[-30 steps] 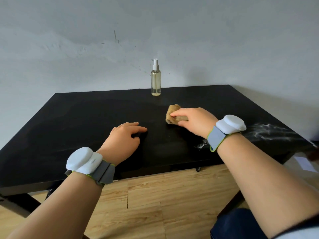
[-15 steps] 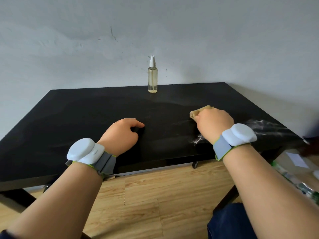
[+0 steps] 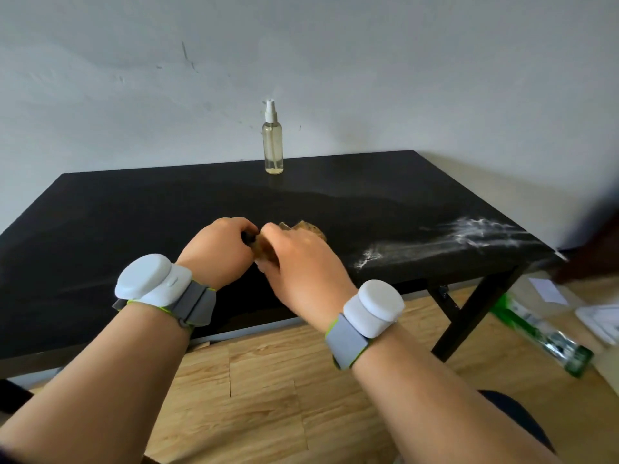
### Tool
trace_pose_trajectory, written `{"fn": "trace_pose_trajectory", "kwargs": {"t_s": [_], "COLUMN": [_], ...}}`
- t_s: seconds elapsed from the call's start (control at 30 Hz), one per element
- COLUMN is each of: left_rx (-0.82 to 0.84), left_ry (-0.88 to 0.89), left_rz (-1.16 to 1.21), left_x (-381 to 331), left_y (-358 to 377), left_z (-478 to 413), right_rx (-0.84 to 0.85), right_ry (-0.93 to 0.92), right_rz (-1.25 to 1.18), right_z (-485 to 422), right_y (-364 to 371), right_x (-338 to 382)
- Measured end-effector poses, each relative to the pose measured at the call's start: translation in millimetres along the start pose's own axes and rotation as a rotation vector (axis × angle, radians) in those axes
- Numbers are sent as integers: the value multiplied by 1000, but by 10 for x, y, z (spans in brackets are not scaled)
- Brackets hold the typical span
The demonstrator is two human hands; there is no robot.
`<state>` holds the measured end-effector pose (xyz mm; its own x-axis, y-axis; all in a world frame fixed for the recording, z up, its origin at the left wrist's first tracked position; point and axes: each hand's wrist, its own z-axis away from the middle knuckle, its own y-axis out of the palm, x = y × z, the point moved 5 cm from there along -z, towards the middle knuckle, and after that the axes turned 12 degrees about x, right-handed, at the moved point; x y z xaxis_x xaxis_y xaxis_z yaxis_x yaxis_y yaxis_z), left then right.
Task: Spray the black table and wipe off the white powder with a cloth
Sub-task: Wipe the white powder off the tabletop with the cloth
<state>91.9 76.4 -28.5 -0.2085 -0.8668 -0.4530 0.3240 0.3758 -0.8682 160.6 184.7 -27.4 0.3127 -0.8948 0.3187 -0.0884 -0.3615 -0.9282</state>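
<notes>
Both forearms reach forward over the near edge of the black worktop (image 3: 134, 229), and the two hands meet near its middle. The left hand (image 3: 217, 249) is curled, knuckles up, its fingers closed on one end of the single tan cloth (image 3: 308, 227). The right hand (image 3: 298, 262) lies palm down over the cloth, its fingers wrapped around the bunched fabric; part of the cloth shows past them, on or just above the worktop. Each wrist wears one white device on a grey strap, two in all. One clear spray bottle (image 3: 273, 142) with a white nozzle stands upright at the far edge, well apart from the hands. White powder (image 3: 469, 232) streaks the right end of the worktop, to the right of the cloth.
</notes>
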Motion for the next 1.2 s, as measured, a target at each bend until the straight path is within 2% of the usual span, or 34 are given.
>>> {"fn": "trace_pose_trajectory", "kwargs": {"t_s": [0.17, 0.33, 0.63, 0.87, 1.2], "left_rx": [5, 77, 68, 53, 62], "left_ry": [39, 52, 73, 90, 86], "left_rz": [-2, -10, -50, -55, -102], "left_x": [-119, -205, -303, -408, -483], "left_y": [55, 92, 149, 184, 215], "left_z": [-118, -229, -221, -238, -227], "right_rx": [28, 7, 32, -30, -109], "right_ry": [-4, 53, 254, 361, 604], "right_rz": [-50, -59, -67, -38, 101], "right_z": [174, 321, 536, 604, 827], "right_y": [10, -67, -262, -403, -598], "right_x": [-217, -367, -829, -1147, -1635]}}
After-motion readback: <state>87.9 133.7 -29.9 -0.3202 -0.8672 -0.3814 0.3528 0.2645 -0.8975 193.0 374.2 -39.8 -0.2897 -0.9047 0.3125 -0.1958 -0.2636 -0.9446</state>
